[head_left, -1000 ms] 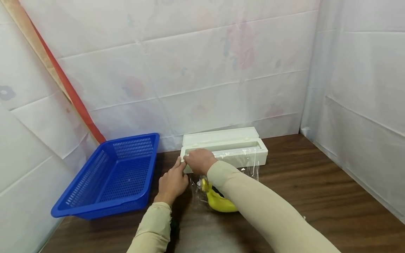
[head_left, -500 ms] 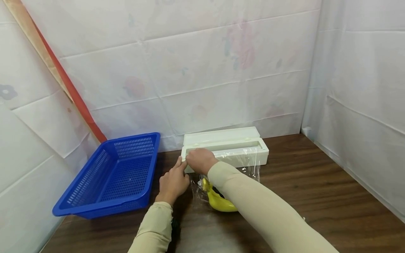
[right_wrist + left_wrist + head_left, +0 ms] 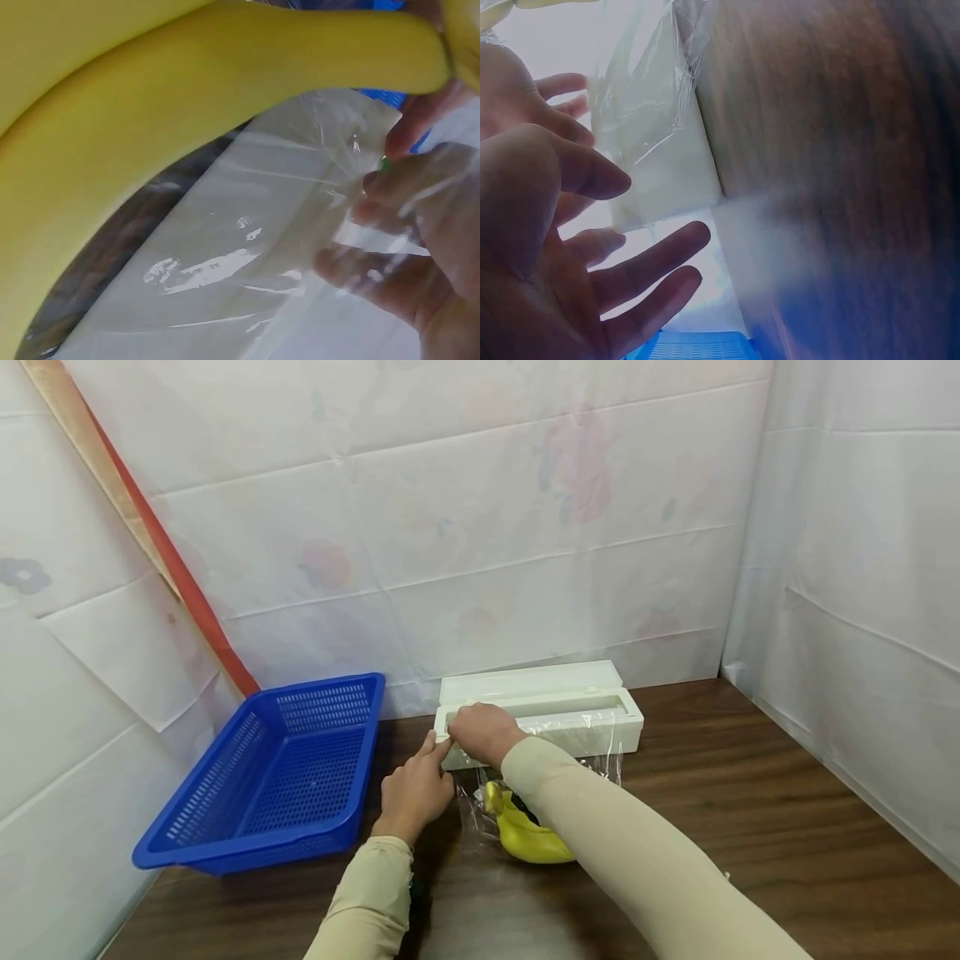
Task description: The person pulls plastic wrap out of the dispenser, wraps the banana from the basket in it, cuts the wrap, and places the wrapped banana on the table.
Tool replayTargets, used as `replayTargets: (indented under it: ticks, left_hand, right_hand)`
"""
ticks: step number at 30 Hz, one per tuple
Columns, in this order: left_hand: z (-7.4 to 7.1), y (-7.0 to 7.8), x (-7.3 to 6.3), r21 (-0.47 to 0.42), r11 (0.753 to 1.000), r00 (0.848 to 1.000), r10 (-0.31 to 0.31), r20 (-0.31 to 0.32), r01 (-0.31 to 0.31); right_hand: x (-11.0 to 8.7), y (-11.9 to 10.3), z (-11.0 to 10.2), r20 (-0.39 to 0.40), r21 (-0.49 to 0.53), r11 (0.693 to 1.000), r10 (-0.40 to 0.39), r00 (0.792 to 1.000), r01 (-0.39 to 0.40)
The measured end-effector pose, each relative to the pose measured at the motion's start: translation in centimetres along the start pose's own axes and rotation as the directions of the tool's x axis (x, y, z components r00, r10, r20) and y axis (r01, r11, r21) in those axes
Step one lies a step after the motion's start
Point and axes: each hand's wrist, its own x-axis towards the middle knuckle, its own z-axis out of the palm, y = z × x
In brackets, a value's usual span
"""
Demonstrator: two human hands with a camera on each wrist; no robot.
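A white plastic cling film dispenser (image 3: 628, 739) stands on the table with its lid (image 3: 532, 682) raised. Clear cling film (image 3: 210, 277) runs from it over its front wall toward a bunch of yellow bananas (image 3: 528, 843) lying in front. Film is crumpled around the banana stem. My left hand (image 3: 416, 793) touches the dispenser's left front corner with extended fingers. At that same end, my right hand (image 3: 483, 731) lies over the front edge with bent fingers. Whatever may be between those fingers is hidden in the head view and blurred through film in the right wrist view.
A blue perforated basket (image 3: 365, 768) stands to the left on the dark wooden table (image 3: 750, 785). White patterned sheeting (image 3: 465, 527) rises behind the dispenser and along both sides. A red and tan strip (image 3: 195, 597) slants down behind the basket.
Both hands stay at the dispenser's left end. The whole scene drifts slightly rightward in the head view; dispenser, film and bananas otherwise look the same.
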Motion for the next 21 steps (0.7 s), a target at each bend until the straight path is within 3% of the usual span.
replayTargets:
  ticks: [15, 21]
  left_hand:
    - [-0.05, 0.19, 0.16, 0.007, 1.0, 1.0, -0.009, 0.021, 0.008]
    - [0.09, 0.24, 0.09, 0.004, 1.0, 1.0, -0.022, 0.019, 0.022]
  right_hand:
    - [0.08, -0.15, 0.27, -0.042, 0.041, 0.998, 0.045, 0.998, -0.044]
    - [-0.11, -0.06, 0.36, -0.048, 0.044, 0.999, 0.029, 0.998, -0.027]
